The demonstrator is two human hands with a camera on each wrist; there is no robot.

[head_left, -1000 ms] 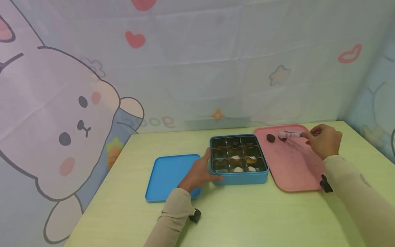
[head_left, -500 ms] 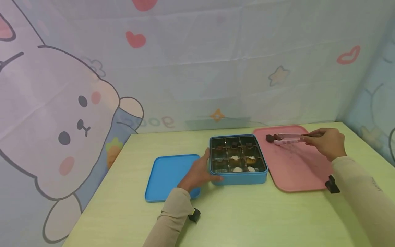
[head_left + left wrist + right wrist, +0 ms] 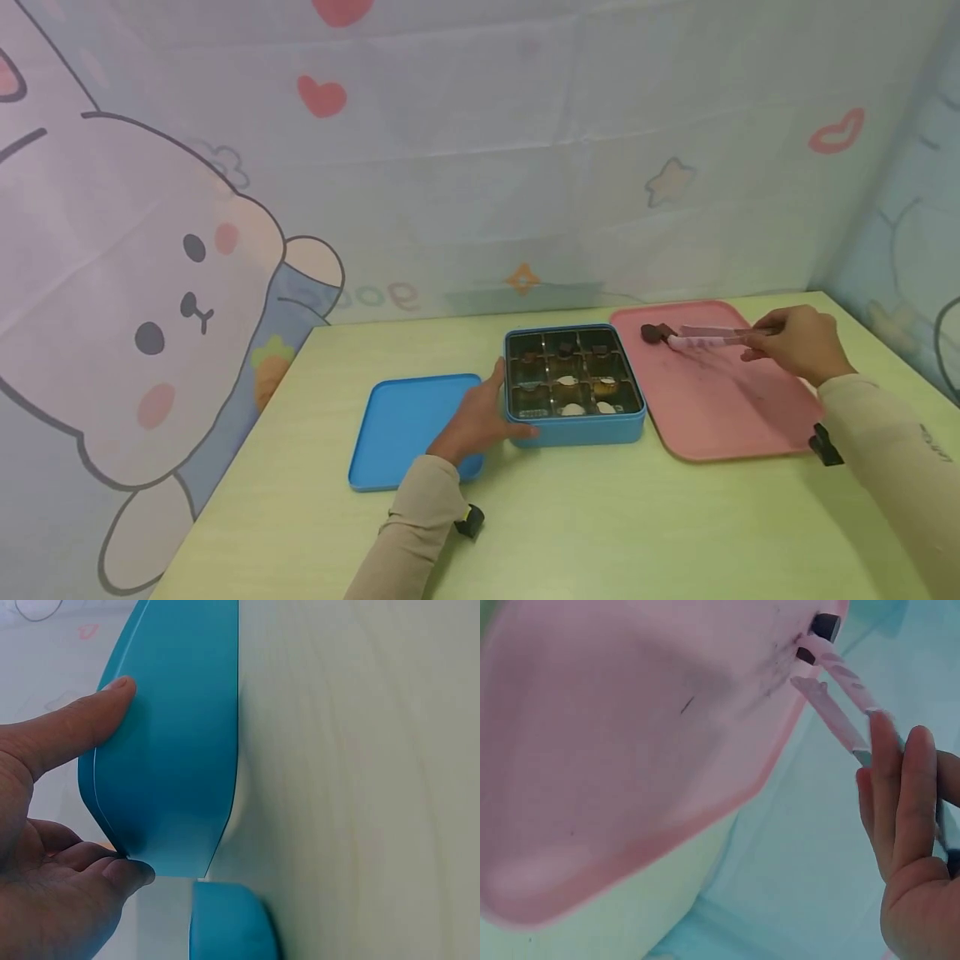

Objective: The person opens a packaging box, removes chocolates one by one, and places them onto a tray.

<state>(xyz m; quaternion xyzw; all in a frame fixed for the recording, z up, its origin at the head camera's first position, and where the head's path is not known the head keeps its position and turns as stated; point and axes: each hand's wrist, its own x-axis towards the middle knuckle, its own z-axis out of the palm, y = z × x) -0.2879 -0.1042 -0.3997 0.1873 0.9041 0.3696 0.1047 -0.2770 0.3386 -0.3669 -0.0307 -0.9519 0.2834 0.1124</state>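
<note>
My left hand [image 3: 480, 421] holds the near left corner of a blue box [image 3: 581, 431], its thumb on the front wall [image 3: 172, 735] and its fingers at the left side. Inside, a clear divider makes rows of compartments; several hold dark, white or gold pieces. My right hand [image 3: 802, 337] grips tongs [image 3: 708, 340] with pale pink arms, their tips spread apart over the pink tray [image 3: 735, 417]. By the tips lie two dark brown pieces that look like chocolates, a round one [image 3: 651, 333] and a smaller one [image 3: 667, 331], close together.
A flat blue lid [image 3: 397, 433] lies on the pale table [image 3: 570, 525] left of the box, partly behind my left hand and wrist. The tray stands directly right of the box. A printed cloth [image 3: 465, 167] hangs along the back edge.
The tongs' tips have spread apart. The smaller dark piece has shifted left, close to the round one. My right hand has drawn slightly right; my left hand stays on the box.
</note>
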